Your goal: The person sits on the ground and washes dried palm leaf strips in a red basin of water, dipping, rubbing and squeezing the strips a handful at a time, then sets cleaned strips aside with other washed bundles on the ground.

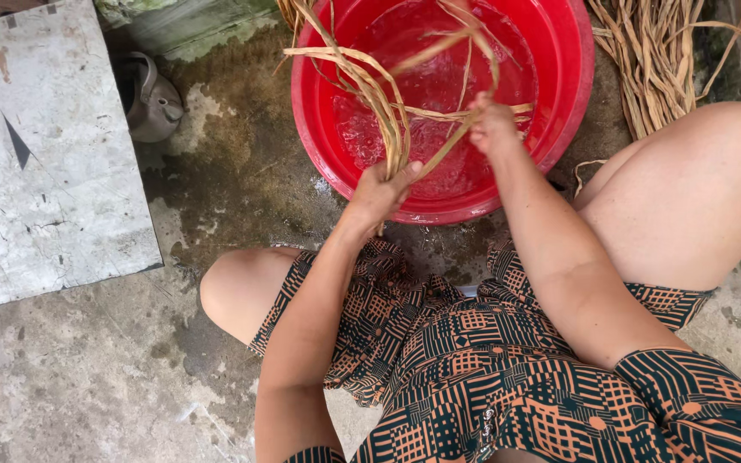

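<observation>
Left hand (381, 190), right hand (492, 124) grip straw strands (388, 103); over red basin (572, 77)

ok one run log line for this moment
left hand: grips fibre strips | right hand: holds same strips | below: red basin of water | beside: dry strip pile

Floor: bare concrete ground (87, 377), grey and rough, mottled with pale patches.
Damp area: a dark, wet stain (242, 163) spread across the middle of the ground (greenish-brown, perhaps moss or grime).
Slab: a flat, pale grey slab (45, 163) lay at the left, scratched and chipped, its edge raised above the ground.
Beside the slab: a worn grey shoe (149, 99) rested on its side against the dark patch.
Top edge: a greenish, weathered surface (190, 26) ran behind the shoe.
Light: soft, even daylight, with no hard shadows.
</observation>
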